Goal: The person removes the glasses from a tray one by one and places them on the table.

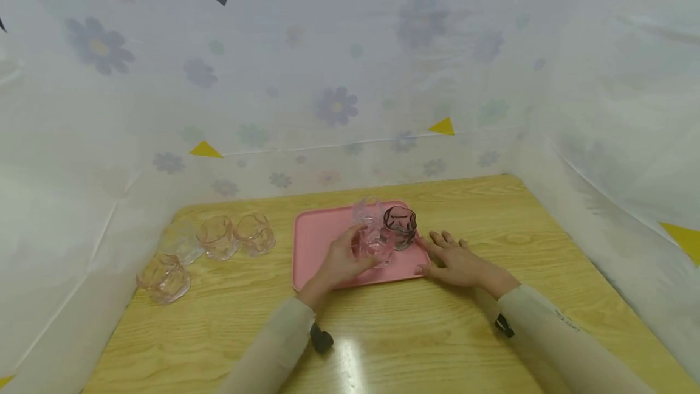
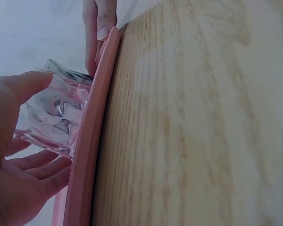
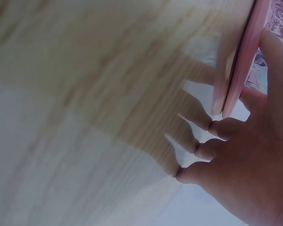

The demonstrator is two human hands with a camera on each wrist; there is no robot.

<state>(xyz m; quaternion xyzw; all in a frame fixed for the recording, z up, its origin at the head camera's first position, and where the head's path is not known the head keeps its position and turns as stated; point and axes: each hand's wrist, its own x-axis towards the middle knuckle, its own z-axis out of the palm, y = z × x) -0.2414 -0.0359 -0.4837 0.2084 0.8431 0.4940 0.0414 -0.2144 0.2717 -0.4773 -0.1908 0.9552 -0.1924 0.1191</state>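
My left hand [image 1: 341,260] is curled round a clear pinkish faceted glass cup [image 1: 374,242] that's standing on the flat pink plastic tray [image 1: 317,242] – the left wrist view shows my thumb on one side and my fingers [image 2: 35,172] on the other, with the glass [image 2: 54,115] right inside the tray's raised rim [image 2: 92,136]. Right behind it, touching or nearly so, sits a darker smoky-grey glass cup [image 1: 400,227], also on the tray, at its far right corner.

My right hand [image 1: 456,260] isn't gripping anything – fingers straight, flat on the light wooden worktop [image 1: 437,333], thumb side pressed up against the tray's right edge [image 3: 240,66].

Over on the left of the worktop, well apart from the tray, there are four more clear pinkish glass cups [image 1: 219,237] – three in a row near the back, one closer to me. A white flower-print sheet [image 1: 328,78] hangs all around the worktop.
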